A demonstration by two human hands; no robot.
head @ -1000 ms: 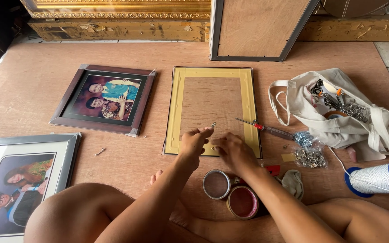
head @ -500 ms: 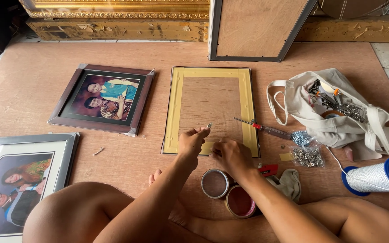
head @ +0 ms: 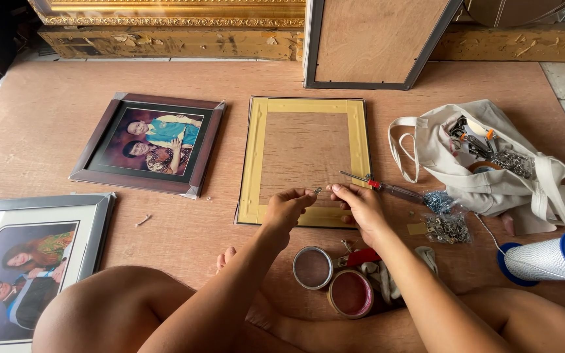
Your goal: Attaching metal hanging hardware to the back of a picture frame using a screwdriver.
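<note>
A picture frame lies face down on the wooden floor, its brown backing board edged with tan tape. Over its near edge my left hand and my right hand meet. Between their fingertips they pinch a small metal piece; what it is I cannot tell. A red-handled screwdriver lies just beyond my right hand, its tip on the frame's corner.
A dark-framed photo and a silver-framed photo lie to the left. Two tape rolls sit by my legs. To the right lie bags of small metal hardware, a cloth bag and a blue-ended string spool. Larger frames lean at the back.
Both hands have lifted slightly off the frame's near edge and drawn the small metal piece up between the fingertips. Everything else stays in place.
</note>
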